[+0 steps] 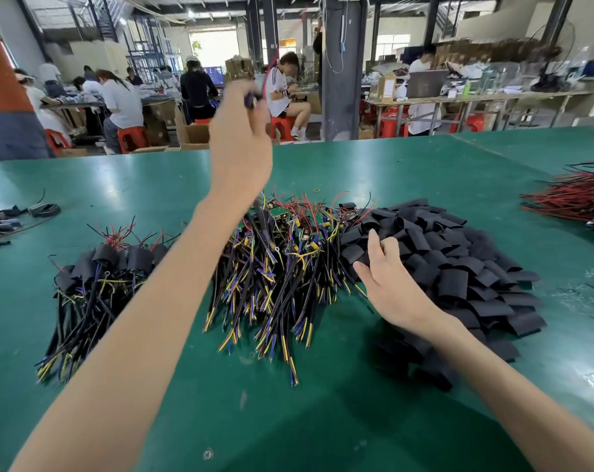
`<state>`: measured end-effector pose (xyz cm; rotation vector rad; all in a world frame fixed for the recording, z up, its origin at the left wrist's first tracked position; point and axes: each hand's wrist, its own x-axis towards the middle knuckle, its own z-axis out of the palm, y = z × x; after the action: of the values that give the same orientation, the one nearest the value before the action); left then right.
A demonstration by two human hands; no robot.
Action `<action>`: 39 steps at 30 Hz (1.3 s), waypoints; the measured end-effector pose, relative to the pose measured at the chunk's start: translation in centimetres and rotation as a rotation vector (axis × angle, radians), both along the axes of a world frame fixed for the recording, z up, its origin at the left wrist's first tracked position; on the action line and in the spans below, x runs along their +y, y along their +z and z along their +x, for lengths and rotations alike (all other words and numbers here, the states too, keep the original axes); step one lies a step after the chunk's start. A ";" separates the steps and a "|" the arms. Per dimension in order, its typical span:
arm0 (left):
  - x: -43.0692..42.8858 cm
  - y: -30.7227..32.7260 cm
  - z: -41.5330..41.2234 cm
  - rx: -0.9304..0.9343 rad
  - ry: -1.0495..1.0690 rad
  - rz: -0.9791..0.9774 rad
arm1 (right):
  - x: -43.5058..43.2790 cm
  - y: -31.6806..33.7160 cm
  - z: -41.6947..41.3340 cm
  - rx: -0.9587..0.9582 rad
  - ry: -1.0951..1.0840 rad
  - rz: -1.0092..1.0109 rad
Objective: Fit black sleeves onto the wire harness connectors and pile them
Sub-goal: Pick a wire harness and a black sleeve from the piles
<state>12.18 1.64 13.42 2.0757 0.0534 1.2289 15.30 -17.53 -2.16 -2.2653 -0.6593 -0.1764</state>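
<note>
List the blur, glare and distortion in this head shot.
Head view: the raised left hand and the thin purple-and-red wires it grips are motion-smeared; soft glare washes the green tabletop far left; the wide-angle lens bows the table's far edge; the pile of flat black sleeves is sharp.

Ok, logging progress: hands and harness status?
Left hand grips one harness, raised. Right hand on sleeve pile, grip unclear. Nothing blocking.

Green desk [323, 420] carries sleeved harnesses [94, 284] left, bare harnesses [282, 267] centre, black sleeves [459, 267] right.
</note>
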 end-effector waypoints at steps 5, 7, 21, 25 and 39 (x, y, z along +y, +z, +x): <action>1.5 0.1 -3.8 -0.099 0.125 0.495 | -0.5 -0.2 0.6 -0.198 0.023 -0.155; 1.8 -3.5 -4.5 0.037 0.129 0.610 | -0.6 0.1 0.7 -0.196 0.019 -0.063; 2.5 -15.2 -6.8 0.243 0.107 0.598 | 0.2 -0.6 0.3 -0.103 -0.001 0.124; 2.3 -14.9 -7.3 0.221 0.086 0.556 | -0.1 -0.6 0.3 -0.078 -0.039 0.123; 2.2 -15.2 -7.8 0.146 0.027 0.586 | -0.4 -0.2 0.3 -0.069 -0.053 0.199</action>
<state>4.33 3.84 -1.78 2.6717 -0.2405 1.2032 15.62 -17.90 -2.34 -2.0939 -0.5905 -0.3328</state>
